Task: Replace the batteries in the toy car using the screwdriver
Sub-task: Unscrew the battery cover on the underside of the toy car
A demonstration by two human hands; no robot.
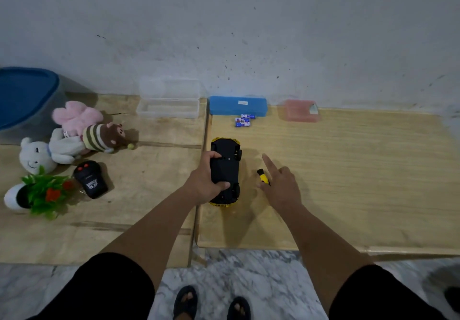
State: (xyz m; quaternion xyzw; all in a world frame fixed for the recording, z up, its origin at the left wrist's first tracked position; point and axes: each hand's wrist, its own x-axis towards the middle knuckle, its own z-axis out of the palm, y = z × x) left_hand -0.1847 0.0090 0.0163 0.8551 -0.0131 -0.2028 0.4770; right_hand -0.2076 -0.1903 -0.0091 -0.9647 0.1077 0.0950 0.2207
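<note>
Nearest the camera, two sandalled feet [211, 303] stand on a marbled floor [249, 275], in front of the edge of two wooden benches pushed side by side. Both forearms reach forward over the right bench [361, 183].

The left hand [207, 179] grips the toy car [225, 170], fingers and thumb curled round its black underside. The car lies upside down near the left edge of the right bench, its yellow body showing only at the front and rear ends, wheels facing up. Just to the right of the car, the right hand [280, 183] rests low over the bench with its index finger stretched straight forward. A small screwdriver [263, 177] with a yellow and black handle sits against the thumb side of that hand; whether the hand actually holds it or merely touches it cannot be told.

On the left bench [149, 195], a black remote control [90, 179] lies beside a potted artificial plant [42, 194]. Behind these sits a pile of plush toys [74, 138].

Further back on the right bench, three blue-and-white batteries [244, 120] lie close together, just in front of a blue case [237, 105]. A pink box [300, 110] stands to its right, and an open clear plastic case [169, 100] to its left. A blue-lidded bin [25, 96] stands at the far left against the grey wall [224, 21].
</note>
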